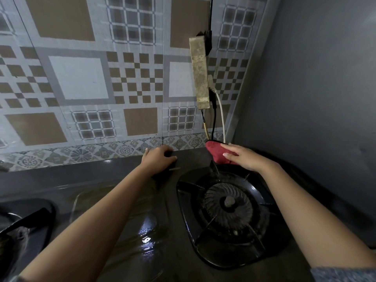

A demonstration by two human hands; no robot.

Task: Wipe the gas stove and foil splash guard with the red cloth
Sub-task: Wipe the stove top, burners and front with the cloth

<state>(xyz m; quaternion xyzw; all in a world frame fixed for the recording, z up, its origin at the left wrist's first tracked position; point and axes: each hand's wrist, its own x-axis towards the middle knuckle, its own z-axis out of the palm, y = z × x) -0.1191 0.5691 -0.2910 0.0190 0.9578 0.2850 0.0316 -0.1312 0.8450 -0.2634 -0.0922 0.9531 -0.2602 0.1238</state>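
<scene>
The gas stove (142,231) has a dark, shiny, wet-looking top, with a black right burner and its pan support (227,204). The patterned foil splash guard (97,88) covers the wall behind it. My right hand (242,157) presses the bunched red cloth (215,151) onto the stove's back right corner, beside the cords. My left hand (157,157) rests at the stove's back edge, its fingers curled around a dark object that I cannot make out.
A grimy power strip (200,72) hangs on the splash guard with black and white cords (218,119) dropping behind the cloth. A grey wall (315,88) closes the right side. The left burner's pan support (22,224) shows at the lower left.
</scene>
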